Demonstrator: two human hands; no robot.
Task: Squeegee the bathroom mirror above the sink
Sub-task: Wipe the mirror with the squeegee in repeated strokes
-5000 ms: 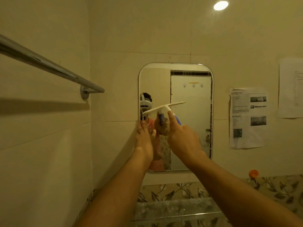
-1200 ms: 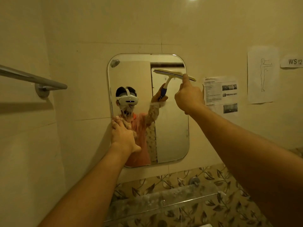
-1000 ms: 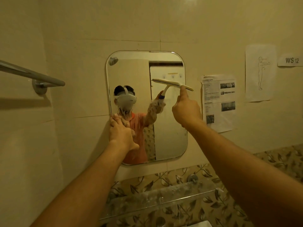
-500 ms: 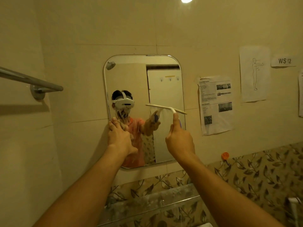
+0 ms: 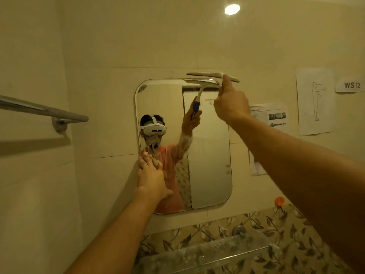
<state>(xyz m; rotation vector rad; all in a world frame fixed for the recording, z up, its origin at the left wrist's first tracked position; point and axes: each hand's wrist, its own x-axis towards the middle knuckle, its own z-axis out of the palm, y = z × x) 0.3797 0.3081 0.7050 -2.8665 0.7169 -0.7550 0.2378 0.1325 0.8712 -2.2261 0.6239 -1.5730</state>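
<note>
1. Two bare forearms reach up and forward from the bottom of the view, the left from the lower middle, the right from the lower right corner.
2. Below them a glass shelf (image 5: 207, 252) with a metal rail runs along a band of leaf-patterned tiles (image 5: 296, 234).
3. The left hand (image 5: 151, 175) lies flat against the left edge of the mirror (image 5: 209, 155), about halfway up, fingers stretched out and close together, holding nothing.
4. The right hand (image 5: 231, 104) is raised to the mirror's upper right part, fingers curled round the handle of the squeegee (image 5: 211, 75); the handle itself is hidden behind the hand, though the reflection shows a blue grip.
5. The squeegee's pale blade sits at the mirror's top edge, over the right half, nearly level, its right end a little lower.
6. The mirror, with rounded corners, hangs on the cream tiled wall and reflects a person in a white headset and an orange top.
7. A metal towel bar (image 5: 43, 110) is fixed to the left wall.
8. Right of the mirror are printed sheets (image 5: 276, 117), a figure drawing (image 5: 316, 101) and a label reading "WS 12" (image 5: 352, 85); a small orange object (image 5: 279, 201) sits lower on the wall.
9. A round ceiling light (image 5: 232, 9) glows overhead.
</note>
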